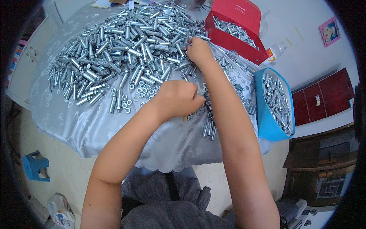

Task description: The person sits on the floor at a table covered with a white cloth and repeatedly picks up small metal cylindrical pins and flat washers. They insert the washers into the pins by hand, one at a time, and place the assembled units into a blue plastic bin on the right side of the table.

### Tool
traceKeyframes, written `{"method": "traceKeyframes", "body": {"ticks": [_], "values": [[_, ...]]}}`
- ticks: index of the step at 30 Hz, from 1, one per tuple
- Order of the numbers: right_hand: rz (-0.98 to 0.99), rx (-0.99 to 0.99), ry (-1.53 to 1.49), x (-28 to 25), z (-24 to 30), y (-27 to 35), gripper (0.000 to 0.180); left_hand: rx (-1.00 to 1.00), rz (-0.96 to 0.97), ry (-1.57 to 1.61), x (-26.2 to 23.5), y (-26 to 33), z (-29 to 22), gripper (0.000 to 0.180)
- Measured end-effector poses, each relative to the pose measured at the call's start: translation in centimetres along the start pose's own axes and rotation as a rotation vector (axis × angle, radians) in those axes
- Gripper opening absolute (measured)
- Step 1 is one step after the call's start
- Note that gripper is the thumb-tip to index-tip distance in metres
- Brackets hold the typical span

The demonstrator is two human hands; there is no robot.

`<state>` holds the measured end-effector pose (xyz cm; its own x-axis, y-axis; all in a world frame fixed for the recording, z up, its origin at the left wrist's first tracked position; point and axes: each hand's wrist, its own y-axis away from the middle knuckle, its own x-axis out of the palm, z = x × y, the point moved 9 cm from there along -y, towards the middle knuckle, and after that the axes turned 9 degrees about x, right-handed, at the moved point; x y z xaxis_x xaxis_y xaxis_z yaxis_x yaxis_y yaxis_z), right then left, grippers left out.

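A large heap of silver expansion bolts [133, 42] covers the far and left part of the table. My left hand [180, 97] is closed in a fist over the near edge of the heap; what its fingers hold is hidden. Farther out, my right hand [199, 51] is closed with its fingertips at the heap's right side, and a bit of metal shows by them, too small to name. Loose nuts [145, 91] lie just left of my left hand. Several short metal sleeves [209, 129] lie below and right of it, partly beside my right forearm.
A red box [238, 47] with its lid up holds more metal parts at the far right. Nearer stands a blue bin [262, 124] full of bolts. A white tablecloth [76, 129] covers the table. On the floor at left is a blue stool [36, 166].
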<state>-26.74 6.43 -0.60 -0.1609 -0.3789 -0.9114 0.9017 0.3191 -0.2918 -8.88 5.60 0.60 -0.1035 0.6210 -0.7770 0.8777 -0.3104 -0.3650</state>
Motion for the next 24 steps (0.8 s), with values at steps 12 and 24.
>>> {"method": "traceKeyframes", "body": {"ticks": [12,24], "values": [[-0.11,-0.015,-0.189,-8.1,-2.0,10.3,0.015,-0.102,0.018,0.023,-0.4,-0.2,0.4,0.027],[-0.011,0.067,-0.942,-9.1,-4.7,13.0,0.013,-0.198,-0.272,0.244,-1.6,-0.3,3.5,0.022]]}}
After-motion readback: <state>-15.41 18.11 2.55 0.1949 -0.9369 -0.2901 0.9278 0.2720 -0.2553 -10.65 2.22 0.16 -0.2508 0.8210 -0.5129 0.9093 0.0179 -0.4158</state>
